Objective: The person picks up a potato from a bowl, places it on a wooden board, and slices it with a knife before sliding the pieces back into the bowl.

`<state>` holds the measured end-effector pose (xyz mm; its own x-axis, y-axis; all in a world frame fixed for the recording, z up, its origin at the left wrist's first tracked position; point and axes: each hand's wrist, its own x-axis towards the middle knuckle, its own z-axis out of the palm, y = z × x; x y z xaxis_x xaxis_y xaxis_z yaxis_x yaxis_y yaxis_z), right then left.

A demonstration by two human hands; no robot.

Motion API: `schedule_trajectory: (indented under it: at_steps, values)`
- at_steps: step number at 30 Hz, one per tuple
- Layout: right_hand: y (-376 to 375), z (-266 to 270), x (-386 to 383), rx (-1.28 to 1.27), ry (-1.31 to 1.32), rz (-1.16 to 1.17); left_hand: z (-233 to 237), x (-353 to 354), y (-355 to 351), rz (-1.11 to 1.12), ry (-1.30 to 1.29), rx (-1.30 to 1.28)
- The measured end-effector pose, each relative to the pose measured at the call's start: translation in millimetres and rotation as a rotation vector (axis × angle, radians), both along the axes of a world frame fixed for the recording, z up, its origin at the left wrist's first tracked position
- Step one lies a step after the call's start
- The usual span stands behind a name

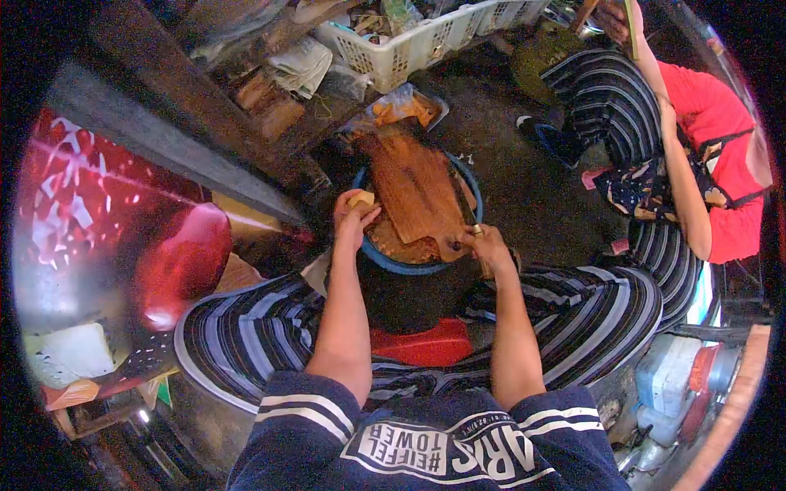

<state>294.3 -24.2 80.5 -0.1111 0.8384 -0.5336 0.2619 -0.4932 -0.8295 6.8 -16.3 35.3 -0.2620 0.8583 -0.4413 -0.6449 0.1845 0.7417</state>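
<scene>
My left hand (357,216) is closed around a pale yellow piece (361,199), perhaps of food, at the left rim of a blue basin (393,263). Across the basin lies a worn wooden cutting board (416,184), tilted, its narrow end toward me. My right hand (489,247) grips the handle of a knife (468,214) at the board's near right corner, the blade pointing away from me. Under the board, brownish contents show in the basin, too blurred to name.
Beyond the basin sit an orange-filled bag (409,106) and a white plastic crate (393,61). On the right, another person (696,155) in red sits with raised hands. A shiny red surface (123,213) stands at left, plastic containers (667,376) at lower right.
</scene>
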Motion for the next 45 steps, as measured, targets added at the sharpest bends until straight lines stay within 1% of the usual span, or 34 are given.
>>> schedule_trajectory:
  at_steps: [1,2,3,4,5,6,8,9,10,12,13,14,15,16,17,18,19,20,22,23,24,25,26,27,29,31,32,33,34,36,38,39,41,45]
  values:
    - [-3,-2,-1,0.021,-0.033,0.01,-1,0,2,-0.002,0.001,0.001]
    - [-6,-4,-3,0.04,-0.064,0.02,-2,-1,4,0.03,0.065,0.07]
    - [-6,-35,-1,0.039,-0.061,0.02,0,-1,5,0.063,0.129,0.139]
    - [-4,-89,5,0.125,-0.143,0.082,9,1,6,0.063,0.131,0.138]
    - [-5,-118,8,0.21,-0.225,0.143,24,6,8,0.091,0.232,0.149]
    - [-10,-118,4,0.208,-0.224,0.14,32,10,10,0.117,0.332,0.161]
    - [-21,-114,-17,0.202,-0.124,0.139,19,11,16,0.125,0.344,0.178]
    - [-26,-114,-25,0.466,-0.337,0.179,8,13,20,0.122,0.451,0.203]
    - [-31,-115,-32,0.465,-0.337,0.176,8,17,21,0.119,0.557,0.227]
    - [-42,-118,-50,0.321,-0.248,0.126,8,30,18,0.109,0.585,0.174]
    - [-51,-78,-61,0.153,-0.161,0.033,9,36,14,0.131,0.733,0.145]
    - [-55,-79,-67,0.151,-0.162,0.032,11,42,9,0.152,0.882,0.114]
    - [-60,-81,-72,0.19,-0.245,0.046,27,50,3,0.175,1.07,0.086]
    - [-64,-83,-74,0.229,-0.327,0.06,22,54,1,0.173,1.07,0.083]
    - [-67,-85,-75,0.228,-0.394,0.052,18,57,0,0.2,1.157,0.105]
    - [-68,-79,-78,0.228,-0.393,0.053,19,59,-1,0.229,1.244,0.13]
    - [-69,-73,-81,0.216,-0.394,0.07,21,59,-1,0.151,1.255,0.037]
    - [-70,-66,-83,0.202,-0.394,0.087,22,59,-1,0.15,1.255,0.037]
    - [-73,-61,-84,0.257,-0.381,0.063,25,58,-2,-0.003,1.07,-0.087]
    - [-74,-58,-85,0.315,-0.367,0.037,27,57,-2,-0.002,1.073,-0.088]
    - [-73,-51,-87,0.316,-0.364,0.037,24,56,-1,0.039,1.05,-0.015]
    - [-71,-39,-88,0.464,-0.453,0.044,16,54,0,0.079,1.025,0.057]
    - [-70,-27,-90,0.61,-0.542,0.051,7,49,2,0.079,1.027,0.055]
    - [-67,-14,-91,0.608,-0.542,0.051,-11,40,5,0.044,0.963,0.069]
    - [-61,6,-93,0.498,-0.434,0.08,-11,37,6,0.01,0.901,0.085]
    - [-54,2,-91,0.505,-0.404,0.064,9,37,1,-0.058,0.841,0.014]
    - [-51,-1,-90,0.512,-0.376,0.048,11,39,0,-0.056,0.843,0.012]
    - [-48,1,-90,0.512,-0.373,0.051,8,41,-1,-0.003,0.75,0.008]
    - [-46,4,-89,0.51,-0.405,0.084,6,42,-1,0.049,0.657,0.004]
    - [-42,6,-88,0.506,-0.443,0.113,9,43,0,0.03,0.639,-0.019]
    - [-41,3,-90,0.645,-0.448,0.157,17,48,-1,0.008,0.617,-0.045]
    - [-41,2,-92,0.643,-0.448,0.158,27,50,-3,0.022,0.604,-0.043]
    - [-40,0,-96,0.493,-0.54,0.218,34,48,-3,0.038,0.594,-0.041]
    - [-39,8,-94,0.48,-0.609,0.284,8,41,5,0.057,0.545,0.012]
